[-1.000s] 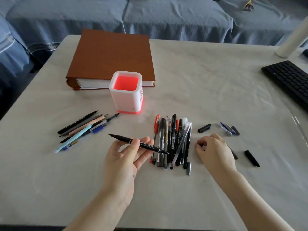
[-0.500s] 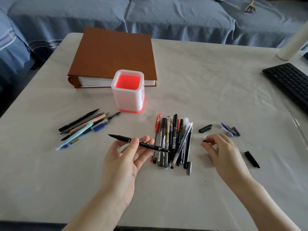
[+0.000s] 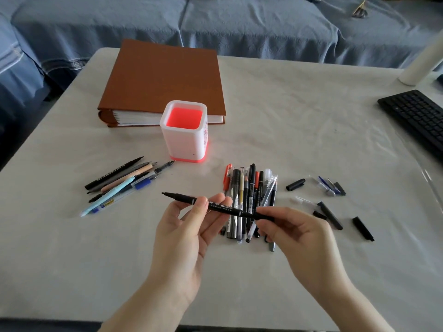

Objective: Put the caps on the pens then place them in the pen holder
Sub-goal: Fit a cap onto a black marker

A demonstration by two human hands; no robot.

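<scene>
Capping appears in hand: mid-frame, the black pen [image 3: 215,207] is gripped by the left hand [image 3: 184,238], its cap [image 3: 262,215] pinched by the right hand [image 3: 299,243], likely needing a straight push home.

We record that the black pen [image 3: 215,206] has its right end buried between the fingers of the right hand [image 3: 294,233]; whether a cap is seated there cannot be determined. The pen's white print is too small to read. The left hand [image 3: 189,226] and the right hand cover parts of the pile of pens [image 3: 242,188]. The keyboard [image 3: 417,118] and the white cylinder [image 3: 422,65] are cut by the right edge, and the left forearm [image 3: 143,307] and right forearm [image 3: 354,307] by the bottom edge. A small object [image 3: 359,12] on the sofa [image 3: 239,27] is too blurred to identify.
</scene>
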